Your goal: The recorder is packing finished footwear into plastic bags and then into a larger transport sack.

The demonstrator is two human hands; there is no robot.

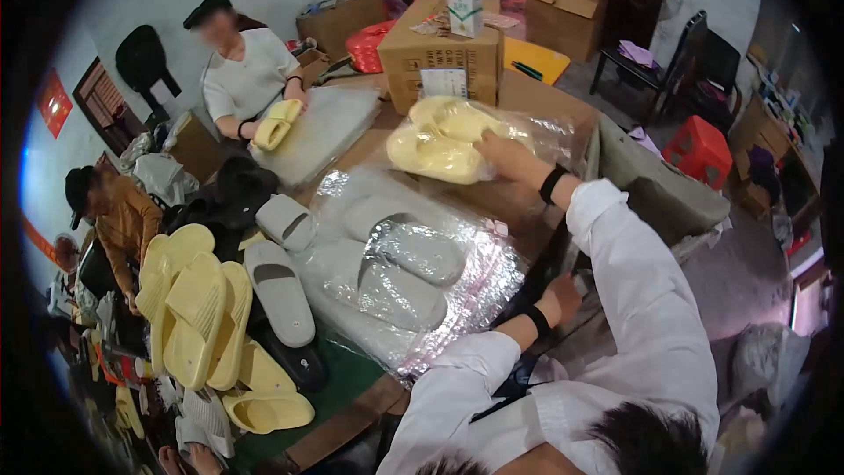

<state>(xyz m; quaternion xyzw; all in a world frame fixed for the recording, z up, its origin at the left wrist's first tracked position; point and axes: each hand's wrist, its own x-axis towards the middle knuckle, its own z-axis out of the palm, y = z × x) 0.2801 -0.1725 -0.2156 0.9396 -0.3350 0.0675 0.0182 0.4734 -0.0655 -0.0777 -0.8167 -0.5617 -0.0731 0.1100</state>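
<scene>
Yellow slide slippers [422, 154], a pair inside a clear plastic bag [552, 129], were in the person's right hand [508, 158] in the head view. Its fingers were closed over their right end through the film, toward the far side of the worktop [563, 98], just in front of a cardboard carton [440, 62] with a small drink carton [465, 14] on top. The left hand [561, 299] was near the worktop's near edge, its fingers partly curled; whether it gripped anything could not be told. Each wrist wore a black band.

Nearer the person, a larger glossy clear bag [488, 277] lay flat on the worktop with grey slide slippers [409, 290] in it. Along the left edge, loose grey slides [280, 295] lay beside that bag, a black slide [297, 359] partly under one of them, and a heap of yellow slides [195, 317] next to them.

Toward the far left corner, a co-worker [251, 66] in a white top held a yellow slide [278, 123] over a stack of clear plastic sheets [325, 127].
</scene>
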